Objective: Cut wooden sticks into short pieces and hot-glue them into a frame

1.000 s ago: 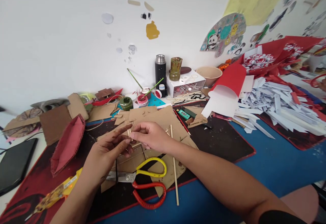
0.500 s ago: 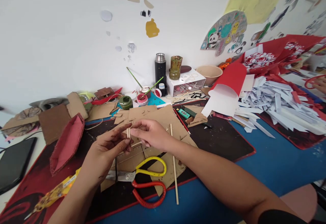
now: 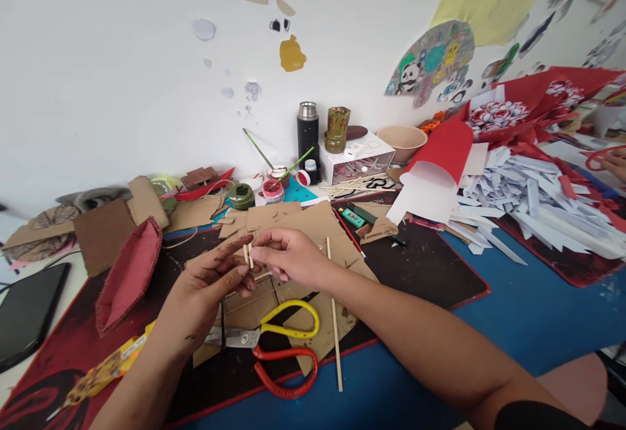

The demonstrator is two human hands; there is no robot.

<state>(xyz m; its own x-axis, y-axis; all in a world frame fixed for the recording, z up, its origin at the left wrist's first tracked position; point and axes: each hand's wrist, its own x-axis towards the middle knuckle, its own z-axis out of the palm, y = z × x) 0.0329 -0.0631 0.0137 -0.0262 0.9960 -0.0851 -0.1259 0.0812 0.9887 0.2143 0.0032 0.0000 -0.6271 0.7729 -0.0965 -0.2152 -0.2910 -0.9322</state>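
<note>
Two short pieces of wooden stick stand upright side by side between my hands, over the brown cardboard (image 3: 313, 221). My left hand (image 3: 210, 280) pinches the left stick piece (image 3: 246, 258) between thumb and fingers. The other stick piece (image 3: 251, 255) is in the fingertips of my right hand (image 3: 291, 257), with a narrow gap between the two. Dark smudges mark my left fingers. Below my hands lie scissors (image 3: 249, 338) with one yellow and one red handle. A long wooden stick (image 3: 335, 332) rests to their right.
A red cardboard boat shape (image 3: 130, 276) and a yellow glue gun (image 3: 110, 371) lie left. Paint jars (image 3: 241, 196), a black flask (image 3: 308, 133) and a white box (image 3: 357, 156) stand behind. Paper strips (image 3: 513, 182) are heaped right, near another person's hand (image 3: 617, 164).
The two stick pieces, close together before, now stand slightly apart at the top. My hands have barely moved. The other person's hand at the far right has shifted slightly.
</note>
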